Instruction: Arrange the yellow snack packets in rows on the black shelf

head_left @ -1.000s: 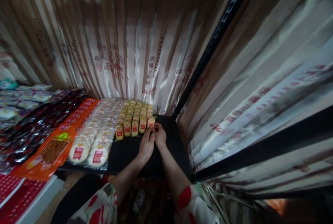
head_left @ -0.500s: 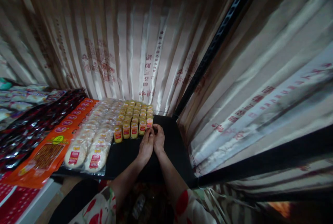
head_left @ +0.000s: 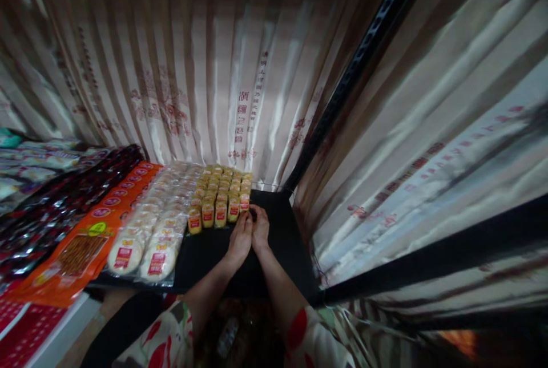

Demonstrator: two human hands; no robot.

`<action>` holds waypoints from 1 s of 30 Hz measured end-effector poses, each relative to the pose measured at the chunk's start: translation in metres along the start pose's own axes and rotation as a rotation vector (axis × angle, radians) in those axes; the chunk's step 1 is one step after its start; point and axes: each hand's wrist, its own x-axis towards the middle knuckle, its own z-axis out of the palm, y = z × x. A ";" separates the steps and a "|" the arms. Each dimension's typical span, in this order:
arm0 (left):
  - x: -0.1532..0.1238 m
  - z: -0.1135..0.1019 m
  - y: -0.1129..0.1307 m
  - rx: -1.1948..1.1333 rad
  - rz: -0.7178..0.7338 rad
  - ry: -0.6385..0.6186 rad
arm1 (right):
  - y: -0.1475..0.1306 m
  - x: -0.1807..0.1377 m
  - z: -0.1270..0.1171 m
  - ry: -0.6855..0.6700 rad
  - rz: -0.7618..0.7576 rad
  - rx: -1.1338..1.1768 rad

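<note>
Several small yellow packets with red labels [head_left: 221, 194] stand in rows on a black shelf [head_left: 282, 242]. My left hand [head_left: 240, 238] and my right hand [head_left: 260, 226] lie side by side on the shelf, right at the front right corner of those rows. Their fingers curl together beside the nearest packet [head_left: 245, 202]. What the fingertips pinch is too small and dark to make out. Both forearms come up from floral red and white sleeves at the bottom edge.
Round white packets with red labels [head_left: 156, 225] lie left of the yellow ones, then orange snack bags [head_left: 85, 239] and dark red bags [head_left: 51, 208]. A striped curtain [head_left: 205, 71] hangs behind and to the right, with a black shelf post [head_left: 342, 88] between.
Both hands have stayed pressed together at the corner of the yellow rows, shifting only slightly. The view has tilted a little.
</note>
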 end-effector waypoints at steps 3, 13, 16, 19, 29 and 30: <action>-0.001 0.000 0.001 -0.025 -0.014 0.003 | 0.000 -0.003 -0.002 -0.010 -0.009 0.014; -0.037 -0.017 0.010 0.073 0.006 0.051 | -0.021 -0.035 -0.019 -0.066 0.038 -0.038; -0.060 -0.030 0.006 0.130 0.022 0.064 | -0.033 -0.053 -0.028 -0.041 0.067 -0.024; -0.093 -0.045 -0.003 0.154 0.072 0.020 | -0.048 -0.079 -0.039 -0.032 0.106 0.068; -0.184 -0.078 -0.052 0.544 0.023 -0.263 | -0.072 -0.189 -0.061 -0.259 0.147 -0.011; -0.187 -0.078 -0.060 0.595 -0.026 -0.311 | -0.071 -0.195 -0.063 -0.309 0.138 -0.110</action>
